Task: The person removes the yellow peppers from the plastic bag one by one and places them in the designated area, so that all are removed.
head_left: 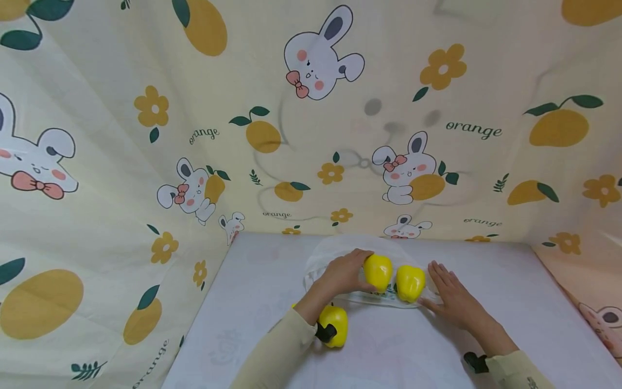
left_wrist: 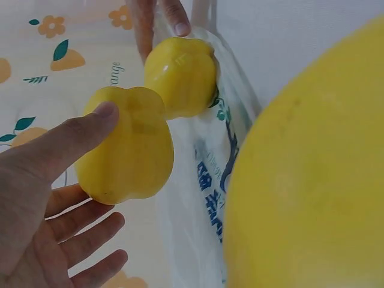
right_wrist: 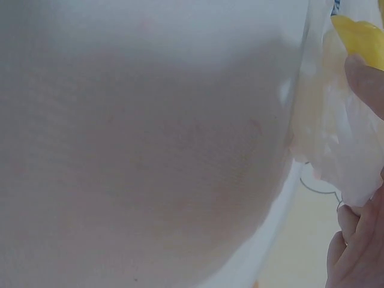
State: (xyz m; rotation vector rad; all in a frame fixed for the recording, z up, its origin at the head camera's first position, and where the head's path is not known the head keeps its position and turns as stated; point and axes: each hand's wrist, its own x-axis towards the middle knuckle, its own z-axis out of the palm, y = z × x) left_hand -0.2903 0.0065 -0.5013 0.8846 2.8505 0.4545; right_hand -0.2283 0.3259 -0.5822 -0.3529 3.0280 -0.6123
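My left hand (head_left: 344, 274) holds a yellow bell pepper (head_left: 378, 273) between thumb and fingers, over a thin white plastic bag (head_left: 340, 246) with dark print. In the left wrist view the thumb lies across this pepper (left_wrist: 129, 150), with the other fingers spread beneath. A second yellow bell pepper (head_left: 410, 283) sits on the bag, just right of the held one. Beside it is my right hand (head_left: 457, 302), fingers extended, at the bag's right edge. Its thumb overlaps the pepper's edge (right_wrist: 360, 39) in the right wrist view.
Another yellow bell pepper (head_left: 342, 327) stands on the white table (head_left: 389, 346) beside my left forearm, partly covered by a black wrist strap piece. It looms large in the left wrist view. A patterned cloth (head_left: 301, 162) hangs behind and around the table.
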